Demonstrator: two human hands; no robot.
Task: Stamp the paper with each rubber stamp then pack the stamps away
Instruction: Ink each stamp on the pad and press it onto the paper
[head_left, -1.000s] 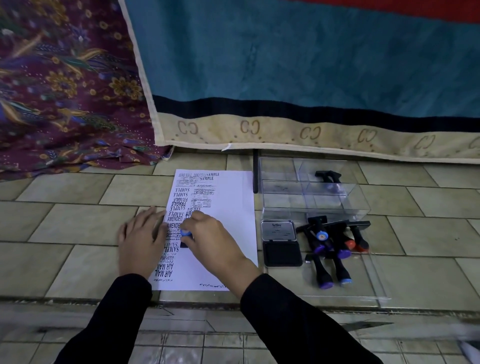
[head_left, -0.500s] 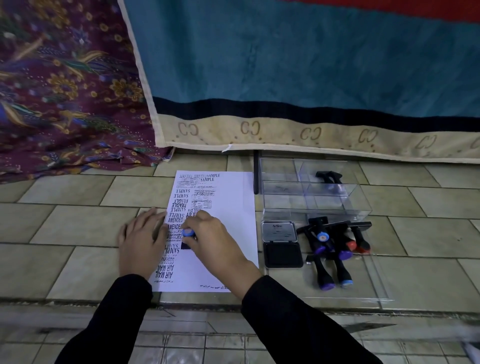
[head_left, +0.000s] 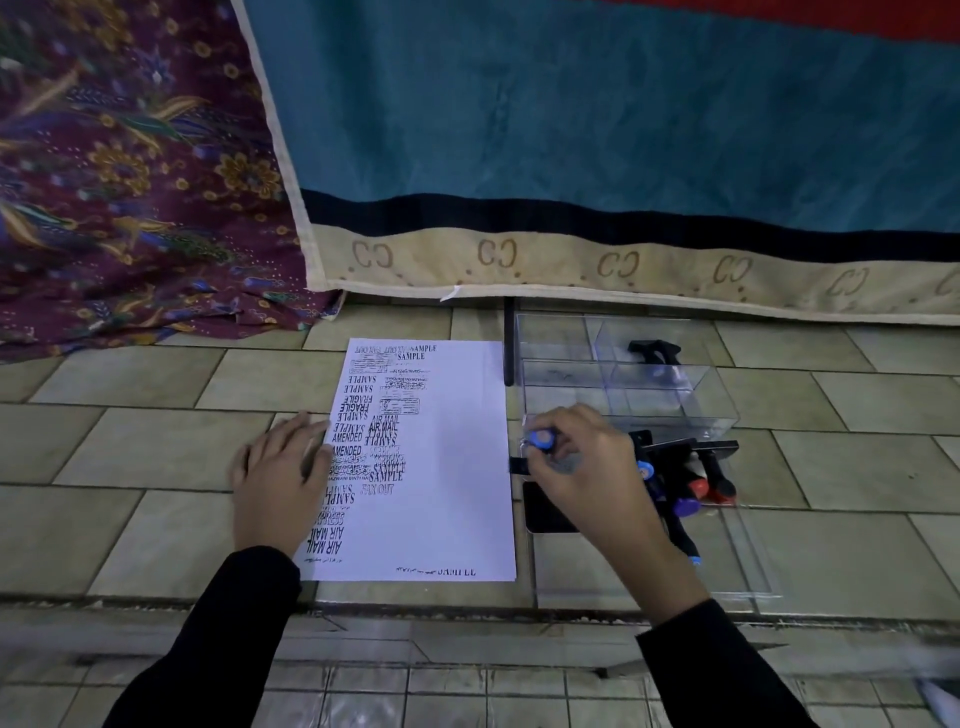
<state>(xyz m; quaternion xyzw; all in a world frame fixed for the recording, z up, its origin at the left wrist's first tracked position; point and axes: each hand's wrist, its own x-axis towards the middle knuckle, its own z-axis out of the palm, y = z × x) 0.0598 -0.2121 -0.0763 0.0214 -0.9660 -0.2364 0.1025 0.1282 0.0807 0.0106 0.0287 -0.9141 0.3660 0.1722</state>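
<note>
**Desk:** Where is the stamp in use?

**Me:** From my screen, it is in the right hand (head_left: 582, 462), just off the right edge of the paper (head_left: 452, 467). The fingers are curled round the handle of the blue-topped stamp (head_left: 540, 439). Its black base sticks out to the left of the knuckles, above the black ink pad (head_left: 545, 512). I cannot tell whether the base touches the pad.

**Desk:** And the other hand?

**Me:** I see the left hand (head_left: 283, 478) lying flat with straight fingers, holding nothing. Its fingertips rest on the paper's left edge and the palm is on the floor tiles (head_left: 145, 452).

**Desk:** The sheet itself?

**Me:** It lies flat on the tiles. The left half is crowded with black prints and the right half is mostly bare.

**Desk:** The remaining stamps?

**Me:** I count a heap of stamps (head_left: 691, 478) just right of the right hand, with blue, purple and red tops, lying on a clear lid (head_left: 737, 566). One single stamp (head_left: 654, 351) lies inside the clear box (head_left: 561, 374) behind them, near the hem of the blanket (head_left: 571, 130).
</note>
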